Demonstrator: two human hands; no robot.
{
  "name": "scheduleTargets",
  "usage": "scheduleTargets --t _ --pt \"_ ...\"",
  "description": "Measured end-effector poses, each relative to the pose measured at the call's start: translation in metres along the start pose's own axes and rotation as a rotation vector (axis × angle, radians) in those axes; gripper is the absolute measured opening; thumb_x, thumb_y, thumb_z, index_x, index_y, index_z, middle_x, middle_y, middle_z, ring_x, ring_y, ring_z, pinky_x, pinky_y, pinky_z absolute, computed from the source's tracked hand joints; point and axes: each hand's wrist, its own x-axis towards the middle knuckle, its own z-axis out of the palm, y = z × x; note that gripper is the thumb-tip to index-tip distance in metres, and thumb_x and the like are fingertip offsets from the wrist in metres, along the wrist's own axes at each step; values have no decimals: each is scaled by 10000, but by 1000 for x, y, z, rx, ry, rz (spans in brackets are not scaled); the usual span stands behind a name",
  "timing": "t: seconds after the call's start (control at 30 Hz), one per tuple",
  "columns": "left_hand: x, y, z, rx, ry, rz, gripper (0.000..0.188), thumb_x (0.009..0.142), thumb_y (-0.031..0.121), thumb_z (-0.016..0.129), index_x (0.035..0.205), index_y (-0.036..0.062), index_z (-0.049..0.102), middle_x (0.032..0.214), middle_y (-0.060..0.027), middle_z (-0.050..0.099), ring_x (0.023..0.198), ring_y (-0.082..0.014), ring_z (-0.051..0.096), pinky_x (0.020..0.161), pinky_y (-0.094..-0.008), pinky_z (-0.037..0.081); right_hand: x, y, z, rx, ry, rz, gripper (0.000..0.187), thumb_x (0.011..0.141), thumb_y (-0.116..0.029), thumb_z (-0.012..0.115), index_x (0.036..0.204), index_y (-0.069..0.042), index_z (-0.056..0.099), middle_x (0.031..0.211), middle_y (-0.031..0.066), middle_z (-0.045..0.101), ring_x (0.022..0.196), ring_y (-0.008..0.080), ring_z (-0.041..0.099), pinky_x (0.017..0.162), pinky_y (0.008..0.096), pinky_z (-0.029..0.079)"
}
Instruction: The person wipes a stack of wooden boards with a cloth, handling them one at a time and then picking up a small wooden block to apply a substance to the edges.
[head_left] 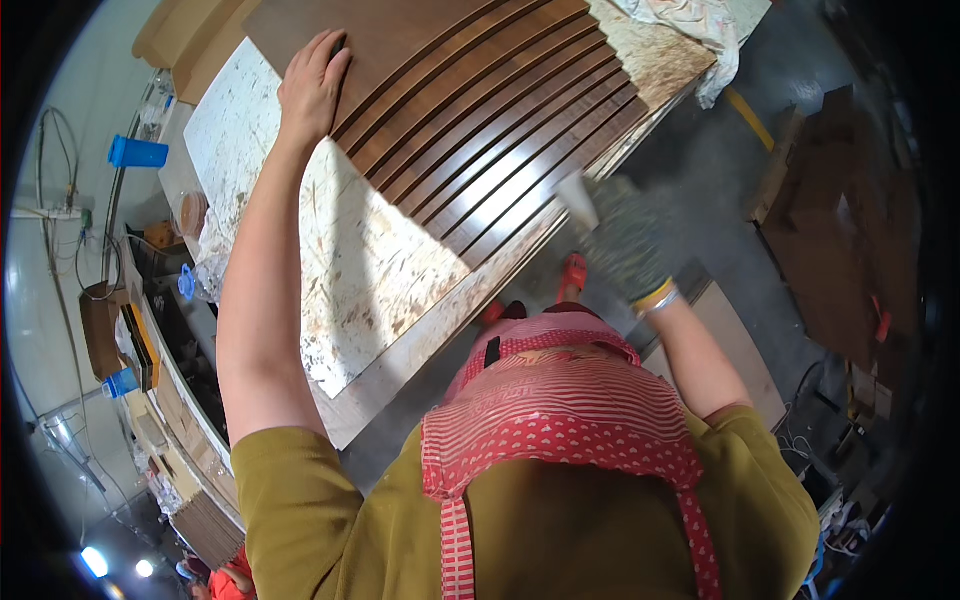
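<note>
A glossy brown panel (540,130) lies on the worktable, with dark curved grooves or slats fanning across its right part. My left hand (315,85) rests on the panel's plain left part near its edge, fingers stretched out. My right hand (630,240), in a grey knitted glove with a yellow cuff, is smeared by motion beside the near right edge of the panel. Its fingers close on a small whitish flat piece (578,200), whose exact kind I cannot make out. The piece's tip overlaps the panel's edge in view; contact is unclear.
Under the panel, the worktable's white covering (360,270) is stained brown. A crumpled stained cloth (700,30) hangs over the far right corner. At left stand a blue cup (138,152) and a clear bottle (205,280). Large brown boards (840,230) stand at right.
</note>
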Motion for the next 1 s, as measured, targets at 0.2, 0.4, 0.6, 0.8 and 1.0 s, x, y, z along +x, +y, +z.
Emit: scheduleTargets --t 0.2,0.4,0.6,0.8,1.0 --pt "6 5 -3 -42 48 56 414 950 398 420 1260 147 529 1323 -66 500 1228 -282 441 1011 -379 342 -17 -85 56 294 146 -376 418 852 -261 580 1188 -16 536 1033 186 589 971 337 574 822 404 476" --pt "-9 -6 -10 -29 15 -30 410 949 371 439 1268 126 523 1332 -84 490 1245 -278 427 1027 -380 326 22 35 -17 339 513 233 407 805 -256 662 1111 5 597 989 179 619 897 323 605 806 375 487" --pt "-8 0 -9 -17 -15 -18 408 957 355 431 1272 111 515 1346 -94 474 1263 -277 409 1045 -385 305 53 140 -44 27 573 301 422 797 -279 654 1138 -37 593 1064 168 611 980 326 594 849 406 464" --pt "-8 -3 -8 -27 -11 -49 404 954 353 433 1268 115 521 1337 -89 484 1255 -277 417 1042 -382 309 52 76 -29 -49 518 158 341 826 -245 588 1099 -41 596 958 168 601 867 332 593 766 414 476" --pt "-3 0 -9 -41 30 -17 402 950 354 430 1250 108 533 1323 -91 497 1240 -278 431 1031 -382 324 20 -85 16 110 112 -169 213 847 -211 518 990 -60 566 818 143 557 805 298 588 680 405 481"
